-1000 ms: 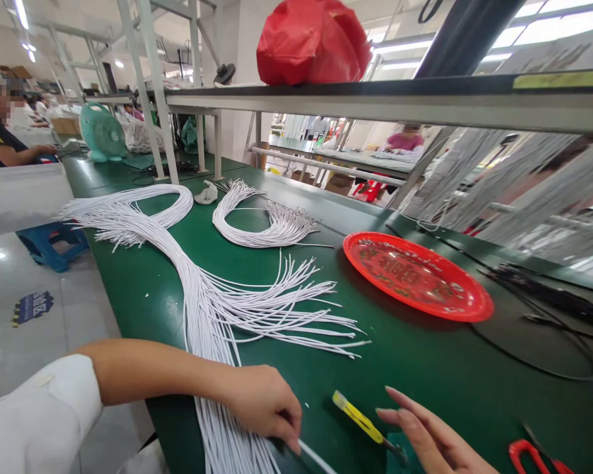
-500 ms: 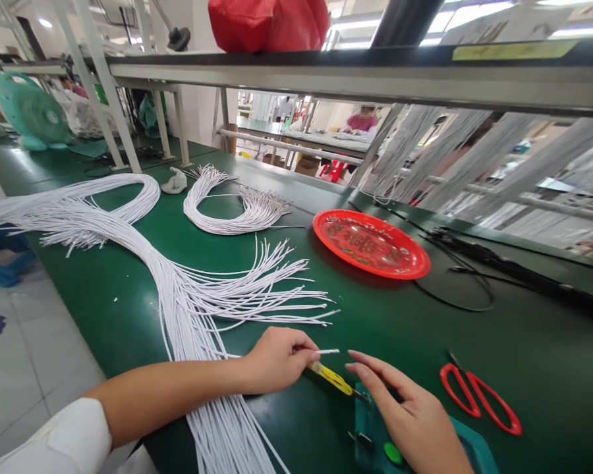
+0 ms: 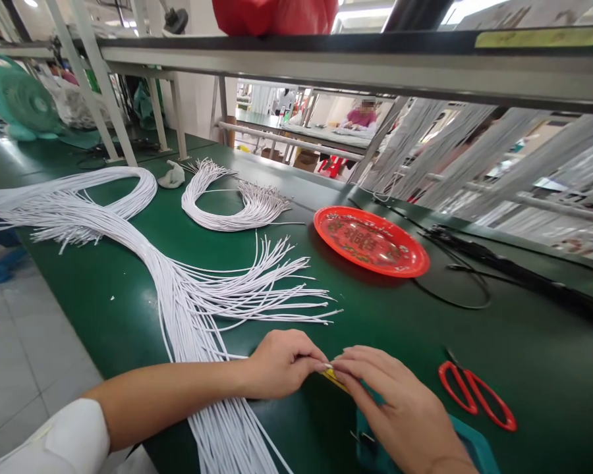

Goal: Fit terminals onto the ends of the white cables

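Note:
My left hand [image 3: 287,363] pinches a white cord near its end, its forearm lying across a long bundle of white cords [image 3: 178,296]. Close beside it, my right hand [image 3: 385,388] has its fingertips closed on the tip of the same cord. A yellow tool [image 3: 337,380] shows just below the fingertips, partly covered by my right hand. Under my right hand sits a teal device [image 3: 474,444], mostly hidden. Red-handled scissors [image 3: 477,392] lie to the right of it.
A red oval tray [image 3: 370,242], a curled cord bundle [image 3: 227,214] and black cables [image 3: 518,263] lie on the green table. A shelf rail [image 3: 296,66] crosses above. A teal fan [image 3: 17,99] stands at back left. A person [image 3: 360,118] sits beyond.
My right hand has moved left and its fingertips have closed on the cord's tip. My left hand has shifted slightly right. The view has tilted slightly down.

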`<state>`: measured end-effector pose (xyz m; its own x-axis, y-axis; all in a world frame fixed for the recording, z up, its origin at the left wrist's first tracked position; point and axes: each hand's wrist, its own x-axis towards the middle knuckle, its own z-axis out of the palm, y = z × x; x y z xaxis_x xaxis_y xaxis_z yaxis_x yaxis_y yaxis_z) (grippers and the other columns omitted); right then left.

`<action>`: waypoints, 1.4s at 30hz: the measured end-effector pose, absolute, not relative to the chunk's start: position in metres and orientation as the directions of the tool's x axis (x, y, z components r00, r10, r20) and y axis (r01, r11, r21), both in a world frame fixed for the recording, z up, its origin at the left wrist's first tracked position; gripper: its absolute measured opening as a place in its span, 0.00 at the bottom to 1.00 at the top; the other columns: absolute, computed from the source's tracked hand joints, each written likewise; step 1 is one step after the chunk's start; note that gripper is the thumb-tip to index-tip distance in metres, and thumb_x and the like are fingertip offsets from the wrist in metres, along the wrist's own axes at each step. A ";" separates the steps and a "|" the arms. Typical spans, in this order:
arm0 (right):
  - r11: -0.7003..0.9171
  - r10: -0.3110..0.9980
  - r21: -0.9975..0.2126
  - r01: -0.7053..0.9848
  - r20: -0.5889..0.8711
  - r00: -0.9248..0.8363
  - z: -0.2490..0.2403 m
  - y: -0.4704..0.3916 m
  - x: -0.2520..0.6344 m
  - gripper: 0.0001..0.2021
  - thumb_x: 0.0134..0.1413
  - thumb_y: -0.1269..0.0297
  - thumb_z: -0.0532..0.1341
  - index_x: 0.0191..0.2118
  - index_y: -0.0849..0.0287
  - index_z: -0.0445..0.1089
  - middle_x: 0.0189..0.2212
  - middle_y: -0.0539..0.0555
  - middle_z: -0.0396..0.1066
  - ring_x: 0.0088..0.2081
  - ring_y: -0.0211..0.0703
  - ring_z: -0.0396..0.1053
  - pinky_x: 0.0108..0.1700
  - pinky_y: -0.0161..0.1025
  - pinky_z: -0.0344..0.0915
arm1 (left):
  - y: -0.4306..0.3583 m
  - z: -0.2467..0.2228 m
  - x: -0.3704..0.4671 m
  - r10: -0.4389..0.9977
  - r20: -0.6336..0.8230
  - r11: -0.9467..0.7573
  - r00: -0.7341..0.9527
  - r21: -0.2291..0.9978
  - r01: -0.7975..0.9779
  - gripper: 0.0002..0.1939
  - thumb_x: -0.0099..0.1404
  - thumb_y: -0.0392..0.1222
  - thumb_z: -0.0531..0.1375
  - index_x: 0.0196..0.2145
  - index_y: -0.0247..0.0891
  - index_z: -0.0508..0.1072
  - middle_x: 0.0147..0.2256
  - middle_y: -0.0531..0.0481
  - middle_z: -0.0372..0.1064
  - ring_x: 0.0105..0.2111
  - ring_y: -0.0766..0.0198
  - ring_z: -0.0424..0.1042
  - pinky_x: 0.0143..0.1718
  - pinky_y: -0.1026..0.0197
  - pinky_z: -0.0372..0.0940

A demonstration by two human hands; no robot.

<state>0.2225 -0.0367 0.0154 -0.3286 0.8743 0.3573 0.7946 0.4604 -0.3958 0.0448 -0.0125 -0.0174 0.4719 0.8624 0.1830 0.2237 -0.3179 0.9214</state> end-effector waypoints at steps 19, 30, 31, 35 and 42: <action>-0.173 0.928 -0.887 -0.428 -0.293 0.232 -0.009 -0.037 0.155 0.14 0.35 0.59 0.67 0.29 0.59 0.69 0.20 0.47 0.67 0.21 0.31 0.62 0.22 0.31 0.62 | -0.007 -0.018 0.043 0.904 -0.107 0.248 0.415 0.920 -0.302 0.17 0.52 0.50 0.60 0.27 0.30 0.69 0.22 0.52 0.65 0.20 0.74 0.60 0.22 0.69 0.53; -0.211 0.924 -0.832 -0.512 -0.341 0.174 -0.018 -0.039 0.163 0.12 0.35 0.61 0.68 0.30 0.60 0.71 0.19 0.47 0.68 0.22 0.32 0.63 0.26 0.32 0.64 | -0.008 -0.023 0.045 0.826 -0.176 0.378 0.536 0.878 -0.295 0.15 0.53 0.48 0.60 0.26 0.30 0.68 0.23 0.50 0.67 0.19 0.74 0.63 0.21 0.69 0.54; -0.223 0.921 -0.832 -0.508 -0.351 0.169 -0.018 -0.039 0.164 0.13 0.34 0.61 0.68 0.30 0.60 0.71 0.19 0.47 0.69 0.23 0.32 0.64 0.27 0.33 0.65 | -0.008 -0.023 0.045 0.820 -0.182 0.385 0.543 0.877 -0.287 0.16 0.53 0.48 0.60 0.26 0.29 0.68 0.23 0.50 0.68 0.19 0.74 0.63 0.21 0.69 0.54; -0.249 0.908 -0.847 -0.470 -0.373 0.191 -0.018 -0.040 0.165 0.15 0.34 0.60 0.68 0.32 0.60 0.71 0.21 0.48 0.69 0.24 0.33 0.65 0.28 0.33 0.65 | -0.010 -0.024 0.046 0.830 -0.182 0.379 0.527 0.878 -0.294 0.17 0.52 0.49 0.60 0.26 0.29 0.68 0.22 0.50 0.68 0.19 0.74 0.64 0.20 0.70 0.55; -0.056 0.930 -0.973 0.223 0.030 0.366 -0.020 -0.044 0.167 0.14 0.43 0.54 0.61 0.29 0.62 0.72 0.23 0.51 0.69 0.22 0.35 0.63 0.25 0.34 0.62 | -0.014 -0.024 0.049 0.893 -0.152 0.284 0.423 0.920 -0.269 0.18 0.54 0.51 0.58 0.30 0.29 0.68 0.24 0.49 0.68 0.18 0.73 0.65 0.19 0.70 0.57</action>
<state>0.1668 -0.0436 -0.0201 0.3662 0.9301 0.0302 0.2230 -0.0563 -0.9732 0.0488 -0.0144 -0.0238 0.4233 0.8931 -0.1522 -0.2685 0.2842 0.9204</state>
